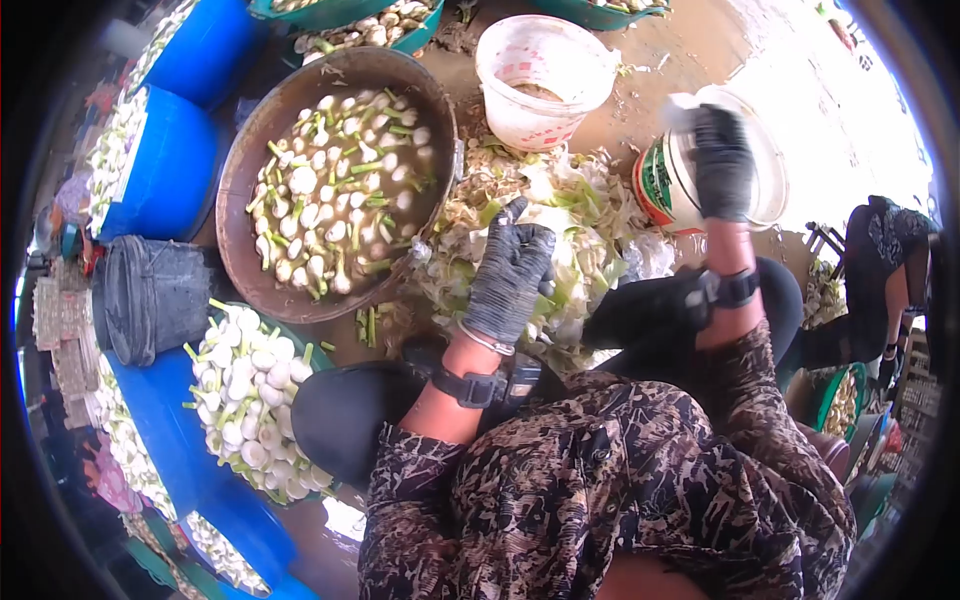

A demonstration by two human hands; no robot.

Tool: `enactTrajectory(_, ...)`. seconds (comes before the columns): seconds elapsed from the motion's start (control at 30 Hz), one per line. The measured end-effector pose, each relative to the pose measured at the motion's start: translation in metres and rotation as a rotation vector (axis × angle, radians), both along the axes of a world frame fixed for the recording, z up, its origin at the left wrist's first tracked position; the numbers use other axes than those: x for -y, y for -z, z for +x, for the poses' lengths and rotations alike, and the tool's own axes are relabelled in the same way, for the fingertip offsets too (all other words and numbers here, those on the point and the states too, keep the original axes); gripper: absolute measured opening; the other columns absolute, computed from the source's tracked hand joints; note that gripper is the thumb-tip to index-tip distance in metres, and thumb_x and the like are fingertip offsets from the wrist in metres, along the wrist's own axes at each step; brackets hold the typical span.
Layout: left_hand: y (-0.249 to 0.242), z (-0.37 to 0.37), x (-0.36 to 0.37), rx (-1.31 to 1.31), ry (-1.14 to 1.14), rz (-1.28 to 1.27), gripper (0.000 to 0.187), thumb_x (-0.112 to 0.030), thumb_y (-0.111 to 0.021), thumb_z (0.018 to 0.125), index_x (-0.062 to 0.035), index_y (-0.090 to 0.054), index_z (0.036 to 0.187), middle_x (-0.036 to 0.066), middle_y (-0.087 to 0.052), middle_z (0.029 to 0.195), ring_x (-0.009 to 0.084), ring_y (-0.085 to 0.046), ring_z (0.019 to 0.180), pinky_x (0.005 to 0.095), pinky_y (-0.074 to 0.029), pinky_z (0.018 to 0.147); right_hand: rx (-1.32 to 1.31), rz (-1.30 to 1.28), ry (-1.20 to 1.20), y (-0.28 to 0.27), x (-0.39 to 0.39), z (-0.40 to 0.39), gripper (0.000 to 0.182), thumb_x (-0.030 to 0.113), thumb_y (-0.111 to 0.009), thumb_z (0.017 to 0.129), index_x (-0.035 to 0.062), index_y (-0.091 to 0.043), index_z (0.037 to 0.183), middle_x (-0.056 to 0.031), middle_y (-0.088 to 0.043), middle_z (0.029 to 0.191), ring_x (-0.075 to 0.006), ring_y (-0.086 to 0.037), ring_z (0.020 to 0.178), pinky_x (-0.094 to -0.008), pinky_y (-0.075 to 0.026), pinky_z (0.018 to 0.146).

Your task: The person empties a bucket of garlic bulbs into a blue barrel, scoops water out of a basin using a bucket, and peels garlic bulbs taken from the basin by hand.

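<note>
My left hand (512, 278), in a dark grey glove, is closed above a heap of garlic peelings (570, 200). Its thumb points up, and whatever its curled fingers hold is hidden. Over the white bucket (683, 180) with a green and red label is my gloved right hand (722, 165), smeared by motion. At its fingertips shows a blurred white thing that looks like a garlic bulb (678, 112). Left of the peelings, a wide brown tub (232, 190) holds garlic bulbs (318, 200) with short green stems in murky water.
A white and pink bucket (540, 120) stands behind the peelings. Beside my left knee is a pile of whole garlic (250, 390). A black bucket (160, 300) and blue tubs (170, 165) line the left side. Another person's arm (897, 300) shows at the right.
</note>
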State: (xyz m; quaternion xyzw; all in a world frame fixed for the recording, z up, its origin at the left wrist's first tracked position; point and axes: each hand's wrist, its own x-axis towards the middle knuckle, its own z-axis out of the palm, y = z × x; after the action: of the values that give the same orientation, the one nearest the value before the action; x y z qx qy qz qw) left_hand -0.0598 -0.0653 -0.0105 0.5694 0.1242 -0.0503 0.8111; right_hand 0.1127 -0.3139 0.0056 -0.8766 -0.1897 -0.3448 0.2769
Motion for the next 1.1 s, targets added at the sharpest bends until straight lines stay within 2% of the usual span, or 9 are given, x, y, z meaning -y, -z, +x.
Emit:
enactTrajectory(0.17,0.002,-0.003,-0.02,0.062,-0.238,-0.062,0.037,-0.012,-0.05,0.097,-0.002,-0.043,0.133,0.007,-0.06,0.099,0.0088,-0.056,0.067,0.0227,-0.05,0.057,-0.373,0.221,0.351,-0.037,-0.034,0.012,0.028,0.017,-0.055,0.094,0.0074,-0.056,0.121,-0.0122,-0.068,0.09,-0.0223,-0.063,0.081,-0.0331,-0.049,0.077)
enactTrajectory(0.23,-0.001,-0.003,-0.033,0.069,-0.315,-0.087,0.035,-0.013,-0.05,0.097,-0.0016,-0.045,0.131,0.007,-0.061,0.098,0.0089,-0.056,0.067,0.0229,-0.049,0.058,-0.583,0.421,-0.121,0.002,-0.084,0.021,0.03,0.016,-0.058,0.093,0.0075,-0.057,0.121,-0.0132,-0.068,0.093,-0.0191,-0.063,0.082,-0.0332,-0.049,0.078)
enactTrajectory(0.37,0.003,-0.007,-0.061,0.097,-0.494,-0.078,0.031,-0.015,-0.05,0.098,-0.001,-0.048,0.125,0.008,-0.062,0.095,0.0099,-0.057,0.065,0.0237,-0.049,0.06,-0.777,-0.086,-0.707,0.048,-0.242,-0.009,0.026,0.027,-0.06,0.088,0.0069,-0.068,0.102,-0.0157,-0.068,0.093,-0.0319,-0.065,0.088,-0.038,-0.05,0.081)
enactTrajectory(0.7,-0.008,-0.024,-0.122,0.085,-0.687,0.003,0.027,-0.011,-0.044,0.098,0.0025,-0.048,0.121,0.008,-0.06,0.088,0.0123,-0.056,0.069,0.0263,-0.048,0.069,-1.117,-0.966,-0.565,0.239,-0.44,0.011,0.04,0.036,-0.049,0.086,0.0113,-0.065,0.113,-0.0189,-0.064,0.112,-0.0361,-0.062,0.102,-0.044,-0.048,0.089)
enactTrajectory(0.83,-0.004,-0.023,-0.124,0.033,-0.703,-0.006,0.026,-0.011,-0.045,0.098,0.002,-0.048,0.12,0.009,-0.06,0.097,0.0124,-0.057,0.08,0.0278,-0.048,0.078,-1.004,-1.116,-0.734,0.218,-0.433,0.004,0.038,0.033,-0.042,0.095,0.0135,-0.063,0.119,-0.0109,-0.065,0.116,-0.0353,-0.062,0.105,-0.0441,-0.05,0.086)
enactTrajectory(0.93,0.0,-0.022,-0.118,-0.011,-0.814,-0.102,0.034,-0.014,-0.046,0.098,0.0023,-0.043,0.129,0.011,-0.052,0.121,0.0162,-0.054,0.104,0.0313,-0.046,0.093,-1.431,-0.1,-0.718,0.195,-0.404,0.014,0.038,0.039,-0.046,0.095,0.0095,-0.064,0.11,-0.0123,-0.07,0.095,-0.0368,-0.065,0.084,-0.0411,-0.051,0.074)
enactTrajectory(1.0,0.014,-0.023,-0.12,-0.139,-0.69,0.442,0.044,-0.015,-0.048,0.098,0.0013,-0.035,0.136,0.011,-0.043,0.133,0.0187,-0.05,0.115,0.0326,-0.043,0.099,-1.809,0.416,-0.53,0.105,-0.368,-0.005,0.035,0.039,-0.051,0.094,0.0086,-0.064,0.105,-0.0129,-0.07,0.09,-0.0316,-0.066,0.079,-0.0389,-0.052,0.073)
enactTrajectory(1.07,0.025,-0.012,-0.112,-0.148,-0.773,-0.139,0.049,-0.015,-0.049,0.097,-0.0056,-0.03,0.141,0.01,-0.043,0.136,0.0235,-0.051,0.117,0.0353,-0.045,0.098,-0.63,-0.193,-0.938,0.086,-0.324,-0.015,0.049,0.016,-0.079,0.07,0.0004,-0.057,0.111,-0.0105,-0.068,0.094,-0.0311,-0.066,0.085,-0.0365,-0.053,0.08)
enactTrajectory(1.1,0.031,-0.009,-0.109,-0.079,-0.706,-0.245,0.049,-0.015,-0.049,0.097,-0.0085,-0.03,0.142,0.011,-0.044,0.136,0.025,-0.053,0.116,0.0378,-0.046,0.097,-0.732,-0.12,-0.934,0.081,-0.312,-0.023,0.042,0.019,-0.076,0.074,0.002,-0.058,0.108,-0.0101,-0.068,0.093,-0.029,-0.066,0.084,-0.0362,-0.053,0.078)
